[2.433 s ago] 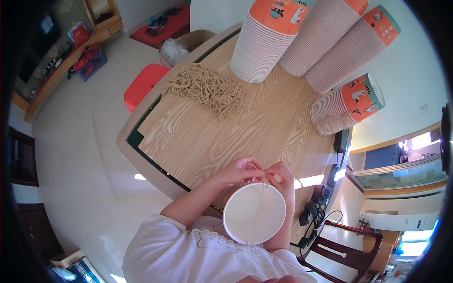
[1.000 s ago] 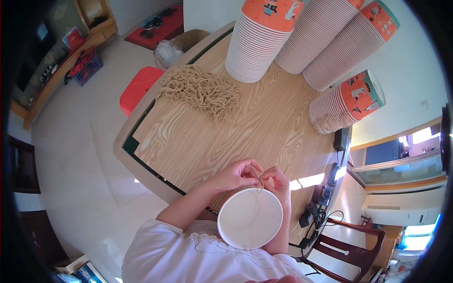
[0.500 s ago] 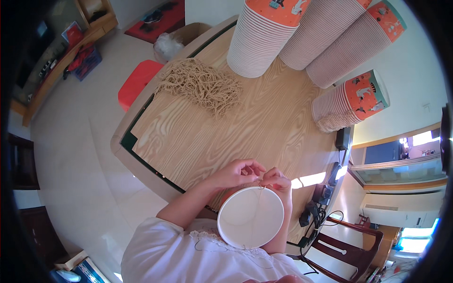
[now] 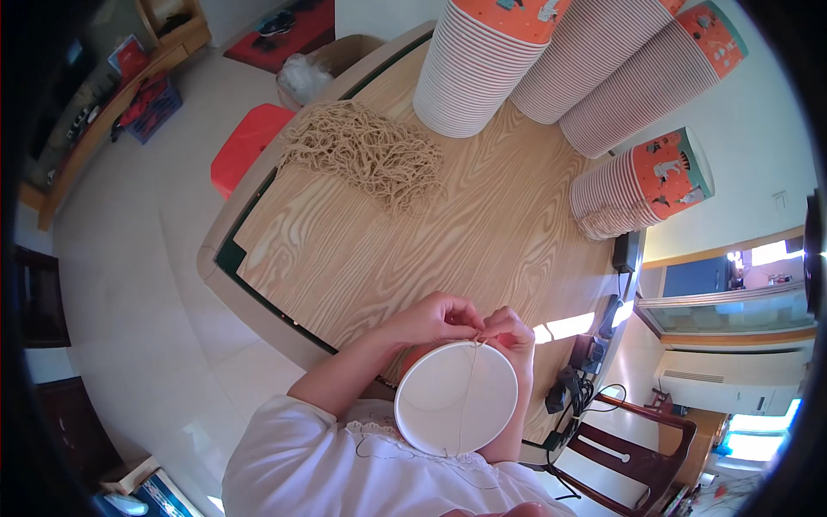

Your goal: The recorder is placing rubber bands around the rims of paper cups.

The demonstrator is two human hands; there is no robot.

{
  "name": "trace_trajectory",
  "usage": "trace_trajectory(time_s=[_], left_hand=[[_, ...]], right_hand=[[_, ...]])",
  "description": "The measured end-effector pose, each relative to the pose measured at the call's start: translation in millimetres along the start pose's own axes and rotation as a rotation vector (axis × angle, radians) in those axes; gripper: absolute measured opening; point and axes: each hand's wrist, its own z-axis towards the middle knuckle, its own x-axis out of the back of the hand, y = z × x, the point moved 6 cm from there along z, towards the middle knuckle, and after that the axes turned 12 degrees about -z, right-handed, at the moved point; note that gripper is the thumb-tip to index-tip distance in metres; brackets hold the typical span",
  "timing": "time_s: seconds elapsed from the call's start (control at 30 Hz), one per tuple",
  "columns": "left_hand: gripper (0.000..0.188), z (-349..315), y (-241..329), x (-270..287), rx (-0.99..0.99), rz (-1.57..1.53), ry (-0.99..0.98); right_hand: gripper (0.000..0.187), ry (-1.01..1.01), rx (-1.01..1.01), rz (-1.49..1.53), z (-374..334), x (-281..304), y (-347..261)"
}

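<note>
A paper bucket [image 4: 435, 405] with a white inside rests against my front, its round mouth facing up toward me. A thin tan string [image 4: 466, 401] runs across that mouth from the far rim to the near one. At the far rim my left hand [image 4: 441, 317] and my right hand [image 4: 510, 331] meet, fingertips almost touching. Both are closed in a pinch on the string there. The bit of string between the fingertips is too small to make out clearly. A tangled heap of tan string [image 4: 370, 155] lies on the table beyond my hands.
Tall stacks of orange-and-white paper buckets [image 4: 478, 77] stand at the table's far side. A shorter stack [image 4: 637, 185] has strings draped over it at the right. Black power adapters and cables [image 4: 564, 392] lie along the right edge. A red stool [image 4: 248, 148] stands left of the table [image 4: 345, 267].
My left fingertips have moved slightly right, closer to the right hand, and drawn together at the string. The bucket has hardly moved.
</note>
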Motion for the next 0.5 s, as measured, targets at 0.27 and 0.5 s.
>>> trace_trajectory(time_s=[0.27, 0.5], left_hand=[[0.011, -1.5, 0.1, 1.0, 0.007, 0.058, 0.022], [0.008, -3.4, 3.4, -0.6, -0.002, -0.030, 0.025]], right_hand=[[0.019, -0.056, -0.026, -0.054, -1.0, -4.0, -5.0], [0.019, -0.028, -0.008, -0.069, 1.0, -2.8, -7.8]])
